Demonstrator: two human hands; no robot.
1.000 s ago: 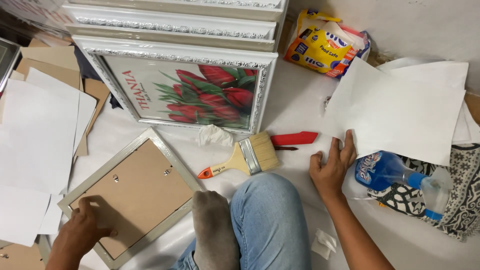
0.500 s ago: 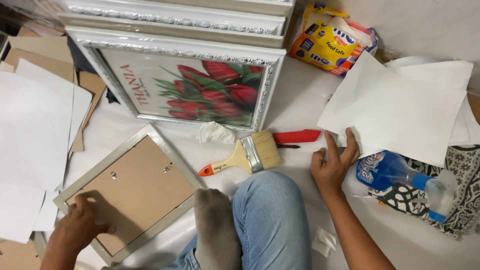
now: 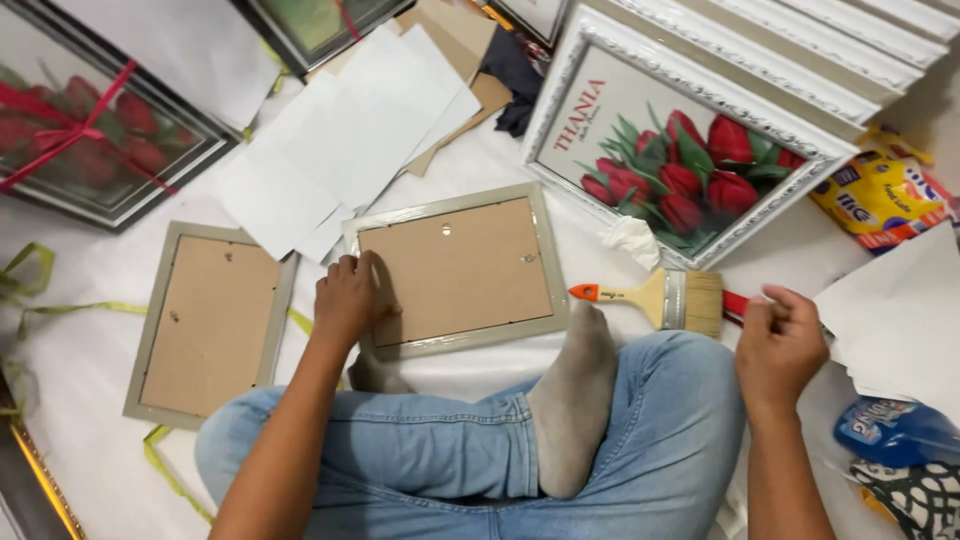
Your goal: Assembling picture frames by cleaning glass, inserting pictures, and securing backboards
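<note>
beside the paintbrush (image 3: 660, 297), the right hand (image 3: 778, 345) has come off the white paper (image 3: 895, 315), fingers loosely curled on nothing, while the left hand (image 3: 347, 300) still presses spread fingers on the face-down frame (image 3: 455, 270) left of that brush.

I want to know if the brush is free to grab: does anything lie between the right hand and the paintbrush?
Nothing visible does. The right hand hangs loosely closed just right of the paintbrush, whose bristles point toward it. Only a red-handled tool lies partly under the bristle end. The left hand rests on the face-down frame.
</note>
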